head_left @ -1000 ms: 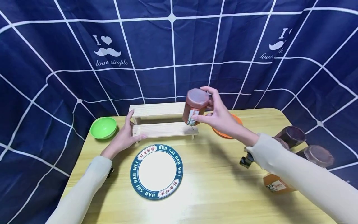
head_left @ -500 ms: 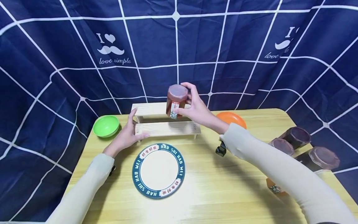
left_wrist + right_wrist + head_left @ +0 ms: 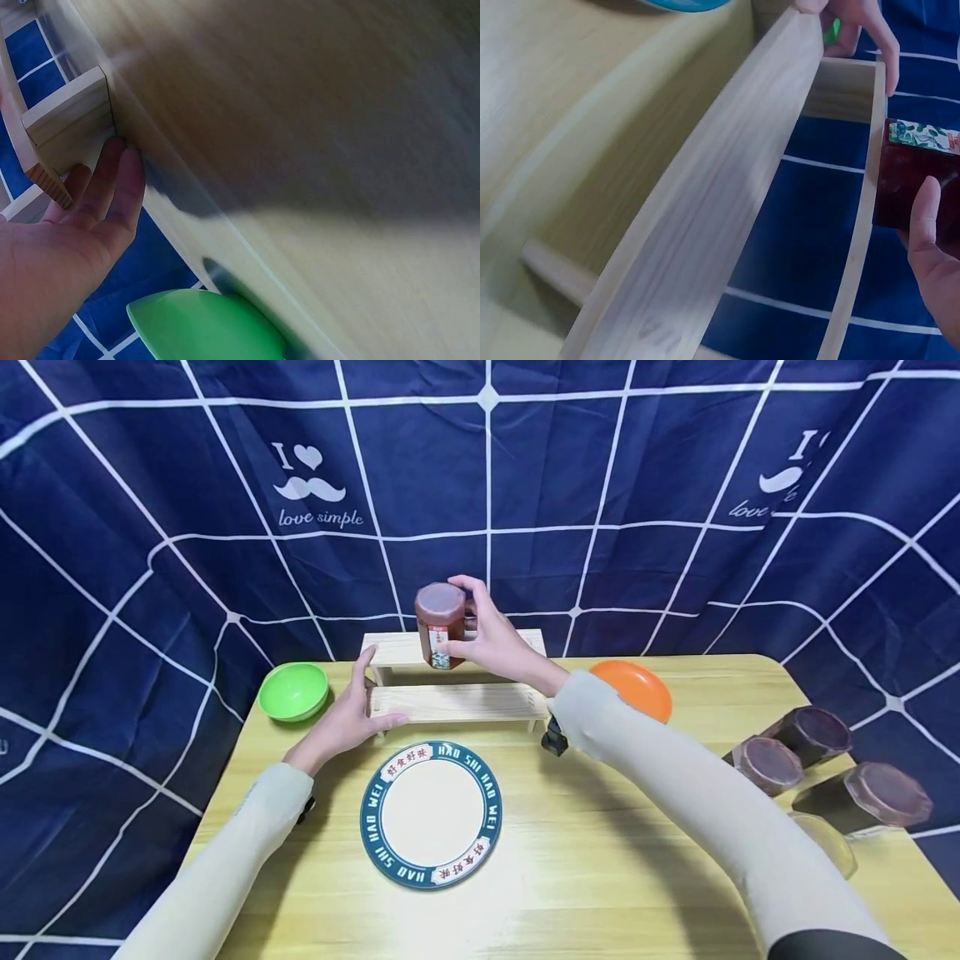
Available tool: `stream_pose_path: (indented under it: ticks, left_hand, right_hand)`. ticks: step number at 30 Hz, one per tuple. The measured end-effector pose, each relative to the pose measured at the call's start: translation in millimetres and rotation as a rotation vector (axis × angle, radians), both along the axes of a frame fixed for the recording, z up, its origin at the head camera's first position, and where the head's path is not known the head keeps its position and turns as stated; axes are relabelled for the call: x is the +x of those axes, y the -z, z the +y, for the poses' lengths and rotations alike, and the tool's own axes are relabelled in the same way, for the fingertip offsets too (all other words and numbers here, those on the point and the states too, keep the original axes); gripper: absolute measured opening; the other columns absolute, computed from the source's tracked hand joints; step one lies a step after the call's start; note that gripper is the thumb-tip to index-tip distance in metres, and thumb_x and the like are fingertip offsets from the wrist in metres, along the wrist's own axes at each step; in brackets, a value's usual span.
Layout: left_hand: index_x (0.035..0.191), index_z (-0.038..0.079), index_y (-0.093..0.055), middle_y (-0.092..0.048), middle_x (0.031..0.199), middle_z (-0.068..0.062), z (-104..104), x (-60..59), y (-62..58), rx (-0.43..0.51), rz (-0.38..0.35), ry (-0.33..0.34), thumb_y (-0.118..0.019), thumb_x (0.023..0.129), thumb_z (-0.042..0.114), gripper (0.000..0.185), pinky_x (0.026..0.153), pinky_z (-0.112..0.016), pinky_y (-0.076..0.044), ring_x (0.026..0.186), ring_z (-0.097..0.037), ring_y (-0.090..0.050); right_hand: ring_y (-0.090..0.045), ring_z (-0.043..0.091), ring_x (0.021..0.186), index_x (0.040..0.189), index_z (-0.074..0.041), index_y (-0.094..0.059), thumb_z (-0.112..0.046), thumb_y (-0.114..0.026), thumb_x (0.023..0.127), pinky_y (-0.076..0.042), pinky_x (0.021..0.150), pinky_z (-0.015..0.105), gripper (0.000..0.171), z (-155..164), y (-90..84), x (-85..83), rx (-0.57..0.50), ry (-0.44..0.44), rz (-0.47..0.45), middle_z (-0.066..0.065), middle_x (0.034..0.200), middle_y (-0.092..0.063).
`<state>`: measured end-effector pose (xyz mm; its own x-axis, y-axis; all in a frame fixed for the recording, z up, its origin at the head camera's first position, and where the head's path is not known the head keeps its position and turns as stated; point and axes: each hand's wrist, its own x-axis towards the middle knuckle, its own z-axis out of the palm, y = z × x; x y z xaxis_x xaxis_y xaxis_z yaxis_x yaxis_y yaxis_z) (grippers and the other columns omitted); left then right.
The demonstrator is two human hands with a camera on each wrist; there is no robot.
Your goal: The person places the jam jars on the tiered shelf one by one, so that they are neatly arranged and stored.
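My right hand [image 3: 495, 643] grips a jar [image 3: 441, 618] of dark red contents, with a pale lid and a printed label. The jar is upright at the upper tier of a two-step wooden shelf [image 3: 457, 703]; in the right wrist view the jar [image 3: 915, 184] lies right along that tier's edge. My left hand [image 3: 337, 722] holds the shelf's left end, thumb at the lower step and fingers toward the upper one. In the left wrist view its fingers [image 3: 127, 187] lie against the wooden side piece [image 3: 71, 112].
A green bowl [image 3: 292, 692] stands left of the shelf, an orange dish [image 3: 637, 689] to its right. A blue-rimmed plate [image 3: 371, 818] lies in front. Several more jars, such as a dark jar [image 3: 810, 735], stand at the table's right. A blue checked curtain [image 3: 420, 468] hangs behind.
My right hand has carried the jar leftward from the shelf's right end to above its upper tier, near the left half. The left hand stays at the shelf's left end.
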<state>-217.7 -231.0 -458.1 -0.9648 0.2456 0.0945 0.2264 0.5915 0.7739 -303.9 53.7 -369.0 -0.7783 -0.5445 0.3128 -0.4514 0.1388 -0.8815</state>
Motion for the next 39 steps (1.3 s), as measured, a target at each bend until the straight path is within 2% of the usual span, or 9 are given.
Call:
stream_pose_path:
  ticks: [6,13,20,25,30,35,39]
  left_hand:
    - [0.174,0.029,0.007,-0.053,0.142,-0.036,0.0,0.4,-0.6,-0.007,-0.005,0.003,-0.094,0.091,0.029,0.131,0.116,-0.062,-0.038,0.125,-0.045,-0.056]
    - [0.174,0.029,0.008,-0.041,0.157,-0.041,1.8,-3.1,-1.6,-0.016,-0.005,0.017,-0.093,0.092,0.031,0.13,0.121,-0.063,-0.032,0.14,-0.049,-0.049]
    - [0.174,0.029,0.007,-0.05,0.147,-0.039,1.4,-3.8,-2.8,-0.014,-0.007,0.011,-0.093,0.091,0.031,0.13,0.118,-0.063,-0.036,0.131,-0.047,-0.054]
    - [0.174,0.029,0.007,-0.044,0.154,-0.04,0.6,-3.1,-2.0,-0.014,-0.008,0.01,-0.093,0.092,0.031,0.13,0.12,-0.063,-0.033,0.136,-0.048,-0.051]
    - [0.174,0.03,0.007,-0.049,0.149,-0.038,0.6,-1.6,-0.3,-0.015,-0.019,0.001,-0.093,0.091,0.033,0.13,0.118,-0.063,-0.035,0.132,-0.047,-0.054]
    - [0.174,0.029,0.008,-0.048,0.15,-0.038,0.5,-1.6,0.6,-0.017,-0.025,0.006,-0.092,0.092,0.034,0.13,0.118,-0.063,-0.036,0.132,-0.046,-0.053]
    - [0.174,0.028,0.009,-0.055,0.142,-0.035,-0.1,-1.4,-2.4,-0.01,-0.031,0.012,-0.092,0.092,0.031,0.13,0.114,-0.062,-0.04,0.125,-0.044,-0.058]
  right_hand:
    - [-0.063,0.032,0.132,0.165,-0.017,-0.026,-0.004,-0.087,0.094,-0.054,0.105,0.047,0.094,-7.3,-0.9,-7.9,0.055,0.002,0.02,0.016,0.151,-0.054]
    - [-0.063,0.036,0.131,0.167,-0.023,-0.024,-0.01,-0.085,0.097,-0.055,0.102,0.05,0.094,-10.4,0.5,-11.1,0.072,0.02,0.001,0.014,0.151,-0.054]
    - [-0.062,0.036,0.129,0.169,-0.022,-0.021,-0.008,-0.083,0.098,-0.054,0.102,0.051,0.095,-14.0,2.0,-14.0,0.05,-0.007,-0.011,0.016,0.152,-0.051]
    - [-0.061,0.037,0.13,0.17,-0.022,-0.021,-0.007,-0.083,0.098,-0.053,0.103,0.051,0.096,-15.8,3.7,-14.6,0.04,-0.016,-0.021,0.017,0.152,-0.05]
    - [-0.057,0.04,0.137,0.171,-0.024,-0.016,-0.008,-0.085,0.094,-0.049,0.111,0.051,0.104,-14.7,8.0,-11.5,0.06,0.021,-0.055,0.021,0.157,-0.045]
    - [-0.052,0.043,0.143,0.171,-0.021,-0.012,-0.008,-0.088,0.092,-0.044,0.117,0.053,0.11,-12.3,10.5,-4.4,0.004,0.064,-0.099,0.026,0.159,-0.043]
    - [-0.051,0.043,0.145,0.17,-0.02,-0.013,-0.008,-0.087,0.092,-0.042,0.117,0.058,0.109,-7.3,7.0,3.2,-0.033,0.078,-0.099,0.026,0.159,-0.042]
